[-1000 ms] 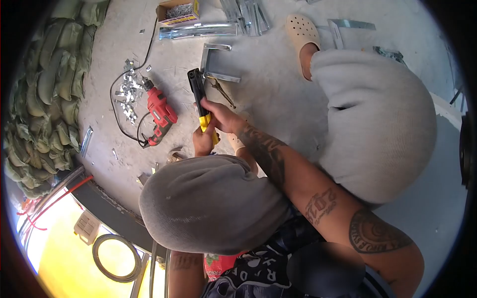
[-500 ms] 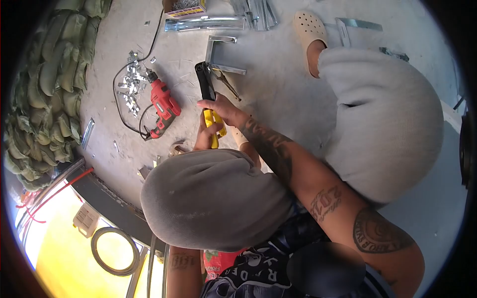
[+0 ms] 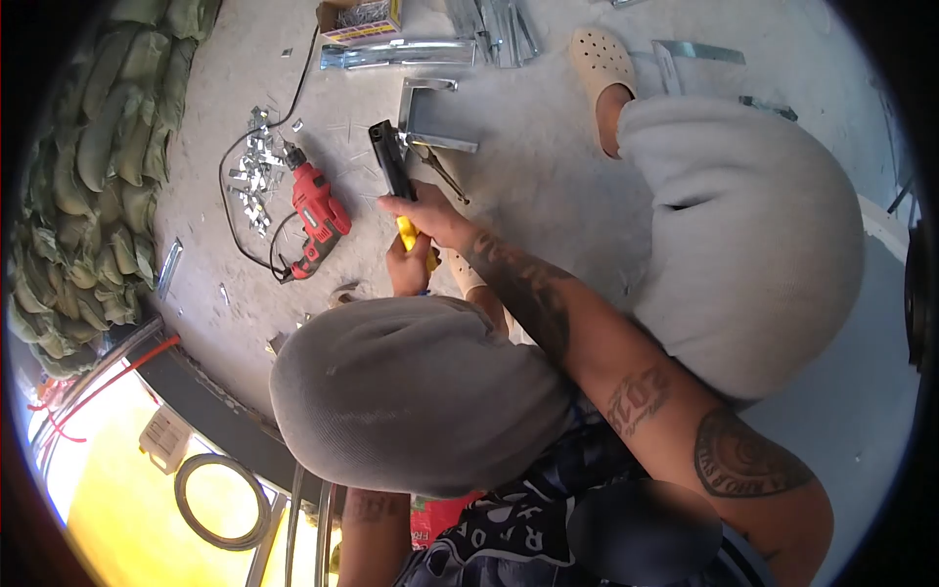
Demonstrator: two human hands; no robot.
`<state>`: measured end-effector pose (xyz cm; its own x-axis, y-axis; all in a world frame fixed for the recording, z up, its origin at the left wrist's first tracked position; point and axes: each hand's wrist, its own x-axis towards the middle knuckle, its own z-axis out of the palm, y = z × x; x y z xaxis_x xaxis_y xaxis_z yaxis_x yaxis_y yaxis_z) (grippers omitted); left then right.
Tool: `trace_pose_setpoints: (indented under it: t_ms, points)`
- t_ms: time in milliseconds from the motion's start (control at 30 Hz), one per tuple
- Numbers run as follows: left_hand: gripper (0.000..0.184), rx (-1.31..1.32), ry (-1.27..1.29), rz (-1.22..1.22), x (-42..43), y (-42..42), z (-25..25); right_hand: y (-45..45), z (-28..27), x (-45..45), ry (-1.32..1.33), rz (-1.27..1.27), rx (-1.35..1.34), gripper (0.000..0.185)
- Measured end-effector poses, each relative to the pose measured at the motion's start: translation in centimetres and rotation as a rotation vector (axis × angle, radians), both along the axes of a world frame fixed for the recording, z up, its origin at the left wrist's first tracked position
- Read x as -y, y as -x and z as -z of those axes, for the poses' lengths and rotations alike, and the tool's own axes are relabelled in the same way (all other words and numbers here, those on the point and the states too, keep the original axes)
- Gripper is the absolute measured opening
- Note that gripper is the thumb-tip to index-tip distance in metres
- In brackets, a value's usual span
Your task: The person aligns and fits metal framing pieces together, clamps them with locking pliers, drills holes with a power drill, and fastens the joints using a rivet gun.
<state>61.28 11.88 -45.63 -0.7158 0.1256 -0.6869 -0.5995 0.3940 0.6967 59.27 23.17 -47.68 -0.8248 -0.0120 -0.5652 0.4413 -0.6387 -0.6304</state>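
Note:
A black-and-yellow hand tool (image 3: 393,171) is held in both hands, its black end pointing up and slightly left over the floor. My right hand (image 3: 430,213) wraps round the black body near its middle. Just below, my left hand (image 3: 408,266) is closed on the yellow handle, partly hidden by my right hand and the knee. A metal U-shaped bracket (image 3: 440,140) lies beyond the tool, with locking pliers (image 3: 445,176) beside it. The red drill (image 3: 319,217) lies on the floor to the left, near a pile of small metal pieces (image 3: 256,171).
A box of small metal parts (image 3: 360,22) and metal profiles (image 3: 396,55) lie at the top. Stacked filled bags (image 3: 93,166) line the left side. The drill's black cord (image 3: 227,196) curves over the floor. A coil (image 3: 223,501) is at the lower left.
The tool tilted upright and turned its yellow handle more into view, then swung back leftward. Both hands have kept hold, shifting slightly, and my left fingers have closed further round the handle.

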Motion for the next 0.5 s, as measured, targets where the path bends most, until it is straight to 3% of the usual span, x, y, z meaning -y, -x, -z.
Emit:
trace_pose_setpoints:
  t_ms: [100,167,200,267,367,467,500]
  points:
    - [0.028,-0.126,-0.028,-0.035,2.4,0.4,-4.3,0.8,-3.6,1.5,-0.091,-0.026,-0.166,0.055]
    - [0.027,-0.064,-0.069,-0.093,4.1,2.2,-10.5,1.8,-4.5,2.2,-0.121,-0.151,-0.185,0.071]
    - [0.027,-0.008,-0.091,-0.128,5.4,3.3,-13.5,2.0,-3.2,3.6,-0.167,-0.125,-0.227,0.073]
    - [0.026,0.112,-0.135,-0.186,7.3,5.0,-18.5,1.8,-0.8,4.5,-0.011,-0.332,-0.225,0.073]
    - [0.026,0.226,-0.185,-0.243,9.5,5.2,-21.8,1.1,-3.1,4.6,-0.32,-0.566,-0.38,0.076]
    - [0.028,0.236,-0.164,-0.242,10.8,3.5,-20.8,-2.4,-3.3,2.7,-0.715,-0.489,-0.212,0.058]
    - [0.028,0.23,-0.158,-0.246,11.5,2.6,-20.5,-3.2,-2.5,1.8,-0.835,-0.353,-0.158,0.052]
